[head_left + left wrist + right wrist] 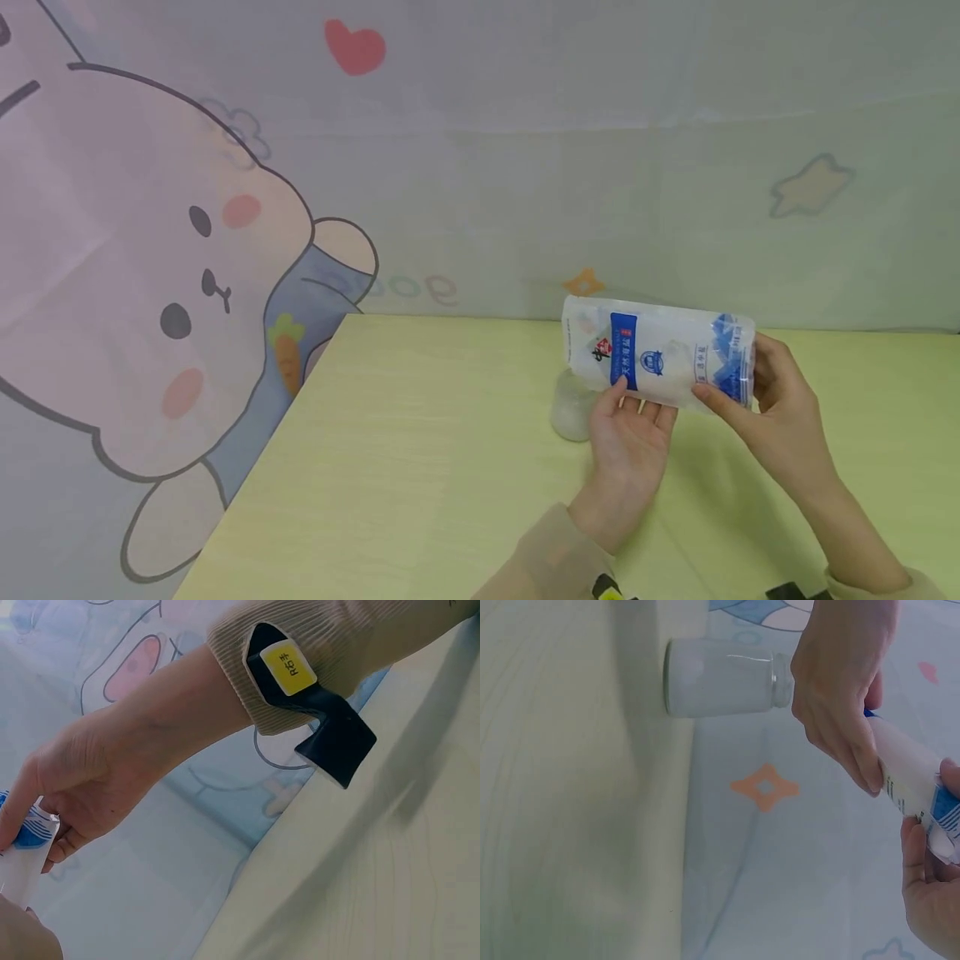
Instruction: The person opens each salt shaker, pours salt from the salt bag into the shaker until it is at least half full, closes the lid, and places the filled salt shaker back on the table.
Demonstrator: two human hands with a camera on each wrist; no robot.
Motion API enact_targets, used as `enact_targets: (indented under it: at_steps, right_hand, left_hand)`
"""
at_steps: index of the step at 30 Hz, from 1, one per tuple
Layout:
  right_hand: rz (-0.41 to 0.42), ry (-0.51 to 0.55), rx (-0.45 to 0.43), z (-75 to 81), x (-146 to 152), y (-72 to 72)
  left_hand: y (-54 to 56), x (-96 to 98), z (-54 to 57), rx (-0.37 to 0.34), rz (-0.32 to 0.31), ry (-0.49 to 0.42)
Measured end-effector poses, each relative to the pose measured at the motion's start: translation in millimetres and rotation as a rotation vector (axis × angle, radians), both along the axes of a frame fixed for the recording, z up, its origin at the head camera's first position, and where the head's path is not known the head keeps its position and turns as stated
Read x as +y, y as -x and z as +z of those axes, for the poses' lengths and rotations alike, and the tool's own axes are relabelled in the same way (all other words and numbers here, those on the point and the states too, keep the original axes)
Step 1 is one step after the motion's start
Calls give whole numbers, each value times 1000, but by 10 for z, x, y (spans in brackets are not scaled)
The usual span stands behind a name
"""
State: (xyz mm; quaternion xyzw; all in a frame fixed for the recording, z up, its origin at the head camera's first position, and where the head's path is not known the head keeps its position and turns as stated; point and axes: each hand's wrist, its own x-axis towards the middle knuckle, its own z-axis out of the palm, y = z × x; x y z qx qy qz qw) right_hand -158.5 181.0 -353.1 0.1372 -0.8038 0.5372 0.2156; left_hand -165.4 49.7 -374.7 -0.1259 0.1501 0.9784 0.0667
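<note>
A white and blue bag of sea salt (663,354) is held sideways in the air above the table, its printed front facing me. My left hand (630,450) grips its lower edge, with the thumb on the front and the fingers underneath and behind. At the bag's right end my right hand (795,417) pinches it, thumb on the front and fingers behind. Partly hidden by the bag and left hand, a glass jar (572,408) stands on the table; the right wrist view shows the jar (724,679) more fully.
The pale yellow-green table (390,467) has its left edge running diagonally and its back edge against a printed cloth (510,208) with a cartoon rabbit. Black wrist mounts (322,720) sit at the sleeves.
</note>
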Motion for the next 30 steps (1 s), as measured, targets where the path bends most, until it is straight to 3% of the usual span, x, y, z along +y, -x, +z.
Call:
enact_targets:
  at_steps: [10, 30]
  right_hand:
    - [28, -54, -44, 86, 74, 38]
    - [-19, -50, -14, 80, 4, 22]
  left_hand:
    - [-31, 30, -25, 38, 14, 14]
    - [-19, 38, -46, 62, 19, 46]
